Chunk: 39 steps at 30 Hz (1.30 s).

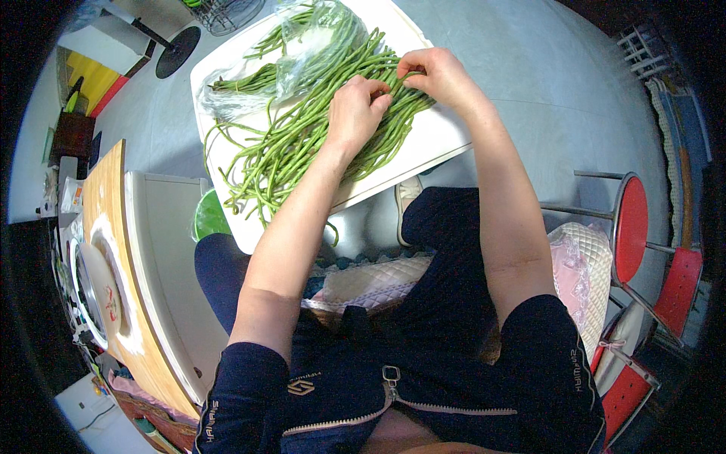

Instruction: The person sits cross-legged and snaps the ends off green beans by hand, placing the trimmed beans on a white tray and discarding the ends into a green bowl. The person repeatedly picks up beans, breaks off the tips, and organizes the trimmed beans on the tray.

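Observation:
A loose heap of long green yardlong beans [300, 136] lies across a white tabletop [437, 133]. Over the heap's right part, my left hand [360, 108] has its thumb and forefinger curled close together at the beans. My right hand [434, 74] pinches the end of a bean between thumb and fingers at the heap's upper right edge. Beyond the heap, a clear plastic bag [323, 51] partly covers more beans, and a tied bundle of beans [249, 79] rests by its left part. What my left fingertips hold is hard to tell.
A green bin [211, 214] with a plastic liner stands under the table's left corner. Left of me is a white cabinet with a wooden top [144, 340] bearing a round bowl. Red round-seated metal stools [630, 227] stand at the right. A black round stand base [178, 52] is on the floor.

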Each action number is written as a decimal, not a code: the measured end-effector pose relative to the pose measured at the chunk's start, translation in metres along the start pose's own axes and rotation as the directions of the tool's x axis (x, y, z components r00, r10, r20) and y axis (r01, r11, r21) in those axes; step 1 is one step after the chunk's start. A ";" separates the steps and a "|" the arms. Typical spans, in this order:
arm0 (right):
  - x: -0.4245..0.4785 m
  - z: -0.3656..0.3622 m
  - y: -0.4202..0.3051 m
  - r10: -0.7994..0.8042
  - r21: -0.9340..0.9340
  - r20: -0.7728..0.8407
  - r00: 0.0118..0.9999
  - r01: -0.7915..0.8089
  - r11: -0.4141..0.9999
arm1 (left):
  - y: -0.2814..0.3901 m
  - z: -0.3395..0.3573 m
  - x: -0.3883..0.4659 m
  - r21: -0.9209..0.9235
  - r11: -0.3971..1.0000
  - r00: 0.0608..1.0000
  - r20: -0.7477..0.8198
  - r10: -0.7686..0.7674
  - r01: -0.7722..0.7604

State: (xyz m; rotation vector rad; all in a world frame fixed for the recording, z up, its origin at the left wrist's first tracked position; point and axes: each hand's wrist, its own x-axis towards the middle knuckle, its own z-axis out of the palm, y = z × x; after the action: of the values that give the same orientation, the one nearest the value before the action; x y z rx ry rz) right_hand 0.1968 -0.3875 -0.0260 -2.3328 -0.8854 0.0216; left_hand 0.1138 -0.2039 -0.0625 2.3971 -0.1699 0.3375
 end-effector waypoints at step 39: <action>0.005 0.048 -0.026 0.220 0.493 0.274 0.936 -0.333 0.804 | -0.005 -0.069 0.010 0.580 0.582 0.802 0.242 0.546 -0.570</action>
State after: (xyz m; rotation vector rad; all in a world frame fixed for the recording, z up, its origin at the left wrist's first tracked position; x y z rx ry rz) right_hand 0.1746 -0.3425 -0.0482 -1.9200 -0.5250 0.5730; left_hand 0.1112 -0.1547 -0.0134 2.9669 -1.0046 0.7419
